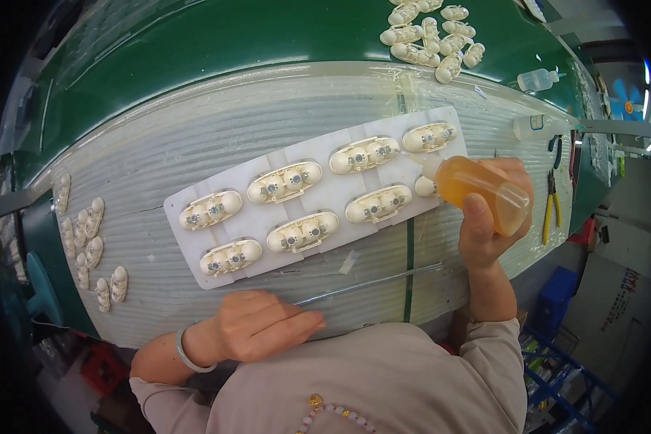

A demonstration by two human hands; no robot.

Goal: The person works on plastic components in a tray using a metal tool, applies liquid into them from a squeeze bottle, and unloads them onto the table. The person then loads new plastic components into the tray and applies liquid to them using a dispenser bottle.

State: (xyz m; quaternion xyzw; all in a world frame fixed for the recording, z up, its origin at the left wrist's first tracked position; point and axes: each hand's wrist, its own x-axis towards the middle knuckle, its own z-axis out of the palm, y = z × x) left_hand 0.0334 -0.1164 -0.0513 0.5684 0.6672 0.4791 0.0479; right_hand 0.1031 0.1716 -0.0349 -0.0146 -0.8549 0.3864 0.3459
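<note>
My right hand (484, 235) is wrapped round a soft squeeze bottle (477, 189) of amber liquid. The bottle tilts left, and its thin nozzle points at the upper row of cream oval plastic parts (364, 155); whether the tip touches one I cannot tell. Each part carries round silvery pieces and sits in a long white tray (184, 253), in two rows. One lower-row part (425, 186) is partly hidden behind the bottle. Near the front edge of the table, my left hand (264, 327) rests with its fingers curled together, beside one end of a thin clear rod (362, 284); nothing shows in it.
Loose cream parts lie in a pile (430, 40) at the back and in a group (87, 231) at the left. Right of the tray are yellow-handled pliers (552, 210), a white bottle (535, 128) and a small clear bottle (539, 79). A white scrap (349, 262) lies before the tray.
</note>
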